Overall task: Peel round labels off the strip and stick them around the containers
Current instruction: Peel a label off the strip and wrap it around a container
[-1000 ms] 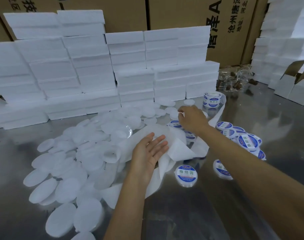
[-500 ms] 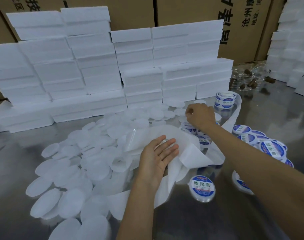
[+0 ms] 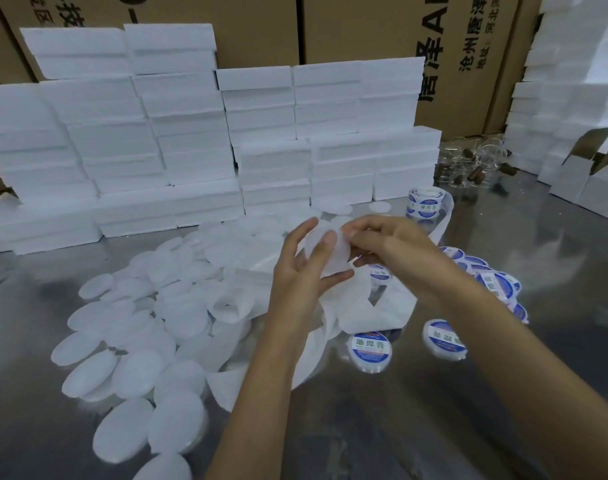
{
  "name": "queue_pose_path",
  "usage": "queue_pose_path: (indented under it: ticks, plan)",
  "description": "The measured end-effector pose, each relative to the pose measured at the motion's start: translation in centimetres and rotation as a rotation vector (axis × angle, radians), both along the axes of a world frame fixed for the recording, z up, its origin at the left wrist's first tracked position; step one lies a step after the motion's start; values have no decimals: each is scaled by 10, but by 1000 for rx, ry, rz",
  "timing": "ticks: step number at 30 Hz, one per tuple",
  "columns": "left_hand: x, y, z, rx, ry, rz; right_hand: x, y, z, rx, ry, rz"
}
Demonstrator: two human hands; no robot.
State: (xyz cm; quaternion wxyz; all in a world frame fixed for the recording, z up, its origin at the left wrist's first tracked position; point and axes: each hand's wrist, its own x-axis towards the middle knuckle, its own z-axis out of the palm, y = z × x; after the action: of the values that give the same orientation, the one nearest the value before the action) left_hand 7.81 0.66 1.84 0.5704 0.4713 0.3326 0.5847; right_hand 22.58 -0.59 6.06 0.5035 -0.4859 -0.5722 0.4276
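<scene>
Left hand (image 3: 304,268) holds a clear round container (image 3: 326,249) up above the tabletop (image 3: 503,393), fingers curled around its rim; right hand (image 3: 382,242) pinches at the container's right edge, can't tell if there's a label between the fingers. Label roll (image 3: 424,201) sits behind the hands, its spent white strip (image 3: 371,306) lying loose beneath them. Labeled containers (image 3: 371,346) lie right, unlabeled ones (image 3: 139,323) spread left, white boxes (image 3: 261,133) stacked behind.

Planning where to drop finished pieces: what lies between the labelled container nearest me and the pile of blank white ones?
In the head view, crumpled white backing strip and the left forearm lie between the labelled container and the blank containers.
</scene>
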Motion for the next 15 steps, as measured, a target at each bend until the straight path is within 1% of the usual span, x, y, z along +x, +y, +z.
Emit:
queue_pose_path:
  ticks: [2,4,5,7,8,10,11,12,13,15]
  plan:
    - [5,-10,-2,126,120,35,-3,-11,-4,10,-2,-9]
    - [7,-15,-3,128,152,65,3,-16,-9,84,-94,-135]
    - [6,-16,-2,113,144,64,11,-17,-13,126,-178,-232]
    - [4,-16,1,105,139,59,31,-21,-24,146,-439,-386]
    - [2,-16,2,104,148,61,40,-24,-32,98,-588,-391]
    - [1,-17,5,100,158,57,54,-31,-51,-32,-875,-266]
    - [2,-18,5,93,153,43,58,-33,-62,-66,-974,-192]
    - [5,-19,5,88,146,26,59,-34,-70,-71,-1011,-141]
    - [7,-21,6,92,151,14,59,-34,-75,-52,-996,-124]
    - [12,-23,4,121,183,6,56,-30,-79,9,-941,-166]
